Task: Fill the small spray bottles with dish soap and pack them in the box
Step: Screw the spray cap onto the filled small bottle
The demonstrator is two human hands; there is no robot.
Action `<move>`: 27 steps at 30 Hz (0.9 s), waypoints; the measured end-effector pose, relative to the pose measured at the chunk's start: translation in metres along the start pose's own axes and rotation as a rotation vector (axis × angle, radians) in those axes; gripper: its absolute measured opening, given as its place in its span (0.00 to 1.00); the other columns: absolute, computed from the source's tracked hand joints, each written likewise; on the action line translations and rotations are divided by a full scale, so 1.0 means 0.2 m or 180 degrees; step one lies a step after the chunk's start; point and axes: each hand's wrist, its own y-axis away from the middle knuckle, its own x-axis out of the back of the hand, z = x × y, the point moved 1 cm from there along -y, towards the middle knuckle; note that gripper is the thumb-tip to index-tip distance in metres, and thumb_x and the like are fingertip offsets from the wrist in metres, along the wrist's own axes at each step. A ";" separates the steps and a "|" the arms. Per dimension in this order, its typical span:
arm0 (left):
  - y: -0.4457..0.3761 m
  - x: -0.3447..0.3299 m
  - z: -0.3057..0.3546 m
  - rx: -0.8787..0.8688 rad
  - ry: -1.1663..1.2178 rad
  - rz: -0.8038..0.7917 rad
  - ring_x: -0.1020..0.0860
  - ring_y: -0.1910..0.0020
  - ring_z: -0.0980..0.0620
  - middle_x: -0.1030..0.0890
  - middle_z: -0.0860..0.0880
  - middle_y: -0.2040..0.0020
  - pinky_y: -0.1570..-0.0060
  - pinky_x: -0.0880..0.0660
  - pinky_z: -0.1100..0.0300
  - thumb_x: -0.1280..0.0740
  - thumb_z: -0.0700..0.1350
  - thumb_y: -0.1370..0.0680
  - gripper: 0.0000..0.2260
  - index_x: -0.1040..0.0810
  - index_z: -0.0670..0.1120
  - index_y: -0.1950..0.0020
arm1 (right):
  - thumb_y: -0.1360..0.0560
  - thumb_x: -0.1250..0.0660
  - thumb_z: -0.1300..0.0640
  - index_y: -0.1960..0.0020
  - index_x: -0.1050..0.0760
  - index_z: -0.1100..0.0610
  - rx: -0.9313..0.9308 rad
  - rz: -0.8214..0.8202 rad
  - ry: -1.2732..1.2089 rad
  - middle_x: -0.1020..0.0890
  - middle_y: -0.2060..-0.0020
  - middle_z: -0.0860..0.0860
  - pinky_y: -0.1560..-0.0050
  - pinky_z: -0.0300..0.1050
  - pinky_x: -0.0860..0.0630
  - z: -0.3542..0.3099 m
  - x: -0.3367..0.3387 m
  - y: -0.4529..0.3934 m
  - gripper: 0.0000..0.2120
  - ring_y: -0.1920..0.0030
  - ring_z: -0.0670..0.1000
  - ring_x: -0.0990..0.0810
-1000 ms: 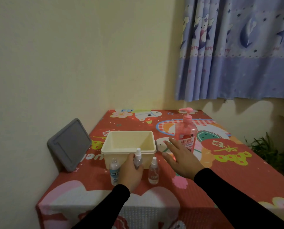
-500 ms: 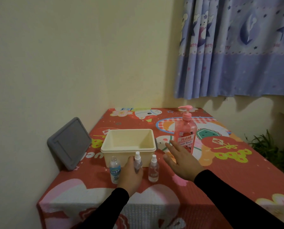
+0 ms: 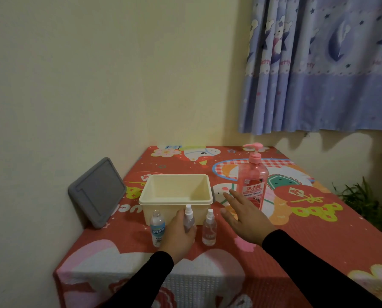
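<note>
Barely begun: nothing filled, nothing packed.
Left hand (image 3: 179, 235) fingers clamped round middle spray bottle (image 3: 189, 218) near counter's (image 3: 296, 230) front-left corner; right hand (image 3: 244, 215) fingers apart, reaching toward dish soap (image 3: 253, 181). Neighbouring spray bottles (image 3: 209, 228) seemingly clear, standing before empty box (image 3: 176, 194).

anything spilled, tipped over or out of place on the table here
Nothing stands out. The three small bottles stand upright in front of the empty box, the soap bottle is upright, and the grey lid leans against the wall. No spill shows.
</note>
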 end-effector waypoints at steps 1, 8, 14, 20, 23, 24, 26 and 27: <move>0.00 0.01 0.01 -0.0060 0.0005 0.0053 0.22 0.51 0.53 0.20 0.53 0.53 0.47 0.23 0.51 0.36 0.44 0.23 0.06 0.28 0.51 0.47 | 0.19 0.49 0.40 0.22 0.47 0.49 0.0004 0.0006 0.0000 0.47 0.22 0.48 0.26 0.45 0.46 0.00 0.00 0.00 0.29 0.23 0.49 0.45; -0.03 0.10 0.11 -0.0234 -0.0118 0.0508 0.27 0.36 0.52 0.25 0.49 0.35 0.36 0.31 0.59 0.37 0.44 0.20 0.21 0.33 0.45 0.27 | 0.20 0.50 0.39 0.22 0.46 0.50 0.0090 0.0108 -0.0059 0.45 0.22 0.48 0.26 0.44 0.45 -0.04 0.02 -0.01 0.29 0.23 0.49 0.45; -0.05 0.30 0.14 -0.0309 -0.0195 0.1197 0.26 0.41 0.53 0.23 0.51 0.40 0.41 0.29 0.57 0.34 0.45 0.22 0.18 0.28 0.47 0.33 | 0.19 0.49 0.42 0.23 0.44 0.51 0.0230 0.0193 -0.0067 0.42 0.23 0.50 0.26 0.44 0.44 -0.09 0.07 -0.02 0.27 0.24 0.50 0.43; -0.04 0.40 -0.01 0.0244 -0.0207 0.1115 0.27 0.40 0.51 0.26 0.50 0.38 0.39 0.28 0.52 0.31 0.51 0.25 0.23 0.31 0.48 0.32 | 0.20 0.50 0.39 0.22 0.45 0.50 0.0247 0.0159 -0.0083 0.43 0.23 0.50 0.26 0.46 0.44 -0.13 0.05 -0.08 0.29 0.24 0.50 0.44; -0.01 0.38 -0.07 0.0493 -0.0220 0.0930 0.26 0.41 0.50 0.26 0.49 0.38 0.42 0.26 0.51 0.29 0.53 0.27 0.26 0.31 0.47 0.32 | 0.20 0.50 0.39 0.22 0.46 0.50 0.0310 0.0120 -0.0113 0.44 0.23 0.50 0.26 0.47 0.45 -0.17 0.04 -0.11 0.29 0.24 0.50 0.44; 0.00 0.37 -0.08 0.0533 -0.0203 0.0863 0.26 0.41 0.50 0.26 0.50 0.39 0.42 0.26 0.52 0.28 0.53 0.28 0.27 0.31 0.48 0.33 | 0.20 0.50 0.39 0.22 0.46 0.50 0.0325 0.0112 -0.0123 0.44 0.22 0.49 0.26 0.47 0.45 -0.18 0.04 -0.12 0.30 0.23 0.50 0.44; 0.03 0.35 -0.11 0.0604 -0.0118 0.0774 0.26 0.43 0.52 0.26 0.52 0.41 0.44 0.26 0.53 0.26 0.53 0.30 0.27 0.30 0.49 0.35 | 0.20 0.50 0.39 0.22 0.46 0.50 0.0347 0.0097 -0.0143 0.46 0.22 0.48 0.26 0.46 0.45 -0.21 0.04 -0.13 0.30 0.23 0.49 0.45; 0.03 0.34 -0.13 0.0638 -0.0065 0.0748 0.25 0.45 0.53 0.25 0.53 0.43 0.46 0.25 0.54 0.26 0.52 0.31 0.25 0.30 0.49 0.38 | 0.20 0.50 0.38 0.22 0.46 0.50 0.0357 0.0102 -0.0147 0.46 0.22 0.47 0.26 0.46 0.45 -0.22 0.03 -0.14 0.30 0.23 0.48 0.45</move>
